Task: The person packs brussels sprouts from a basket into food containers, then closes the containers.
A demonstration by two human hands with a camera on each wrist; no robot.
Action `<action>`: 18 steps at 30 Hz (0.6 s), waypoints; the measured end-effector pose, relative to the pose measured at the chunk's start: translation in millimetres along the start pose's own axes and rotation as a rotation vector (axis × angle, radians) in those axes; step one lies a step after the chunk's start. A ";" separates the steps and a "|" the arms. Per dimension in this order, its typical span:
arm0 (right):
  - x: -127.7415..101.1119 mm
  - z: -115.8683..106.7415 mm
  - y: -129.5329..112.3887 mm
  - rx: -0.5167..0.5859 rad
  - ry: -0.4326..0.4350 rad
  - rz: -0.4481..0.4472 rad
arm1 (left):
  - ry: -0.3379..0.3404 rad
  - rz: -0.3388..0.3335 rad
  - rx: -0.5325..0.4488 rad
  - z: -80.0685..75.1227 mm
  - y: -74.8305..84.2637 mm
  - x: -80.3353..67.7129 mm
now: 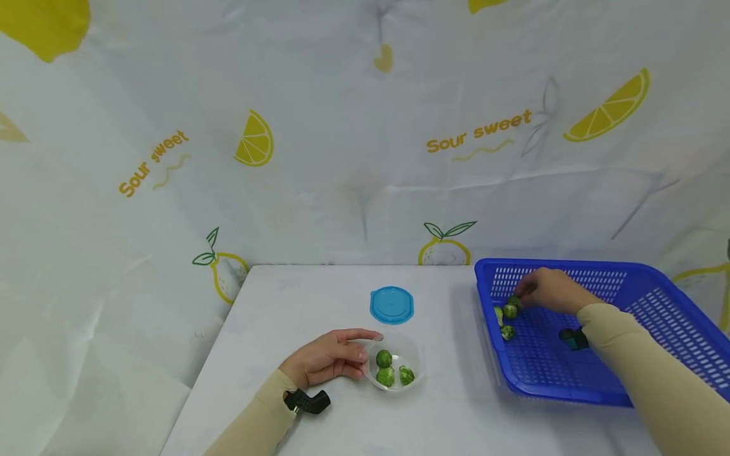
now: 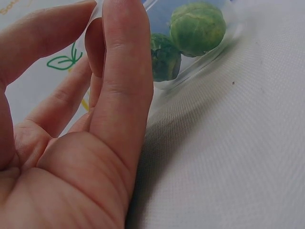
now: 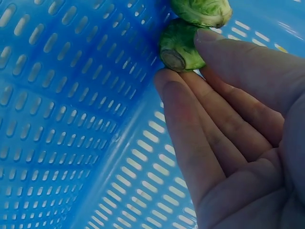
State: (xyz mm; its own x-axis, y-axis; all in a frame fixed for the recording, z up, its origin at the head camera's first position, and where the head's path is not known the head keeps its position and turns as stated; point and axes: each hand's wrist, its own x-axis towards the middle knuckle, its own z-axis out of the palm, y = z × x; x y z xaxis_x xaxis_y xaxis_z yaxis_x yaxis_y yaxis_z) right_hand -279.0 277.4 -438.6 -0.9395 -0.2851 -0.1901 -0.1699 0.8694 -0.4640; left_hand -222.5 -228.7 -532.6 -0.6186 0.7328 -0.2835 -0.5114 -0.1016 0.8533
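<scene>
On the table in the head view stands a clear plastic container [image 1: 421, 362] with three Brussels sprouts [image 1: 385, 377] inside. My left hand [image 1: 329, 358] holds its left side, the index finger along the rim. The left wrist view shows two of these sprouts [image 2: 198, 28] beyond the fingers. Inside the blue basket [image 1: 497, 345], at its left end, my right hand [image 1: 552, 291] pinches a Brussels sprout [image 3: 180, 47] between thumb and fingers. Another sprout [image 3: 205, 10] sits right against it in the right wrist view.
Several more sprouts [image 1: 507, 332] lie along the basket's left wall. A blue lid [image 1: 391, 305] lies flat on the white table [image 1: 319, 291] behind the container. A white cloth with lemon prints [image 1: 342, 158] hangs at the back.
</scene>
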 end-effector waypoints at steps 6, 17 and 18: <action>2.2 4.8 1.7 0.017 0.022 0.025 | -0.013 0.004 0.001 0.3 0.8 -0.8; 3.2 4.2 -0.8 -0.025 0.065 0.032 | -0.015 0.004 -0.005 -0.1 0.9 -1.2; 2.4 3.1 -1.4 -0.026 0.067 0.026 | -0.014 0.006 -0.006 -0.7 0.7 -1.4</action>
State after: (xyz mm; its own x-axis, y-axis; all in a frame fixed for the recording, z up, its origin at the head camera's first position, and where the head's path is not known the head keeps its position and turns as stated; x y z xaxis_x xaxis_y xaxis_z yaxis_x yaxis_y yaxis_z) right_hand -280.1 274.3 -441.0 -0.9613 -0.2352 -0.1436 -0.1518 0.8868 -0.4364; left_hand -222.4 -230.2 -531.9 -0.6131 0.7416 -0.2722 -0.5113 -0.1097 0.8524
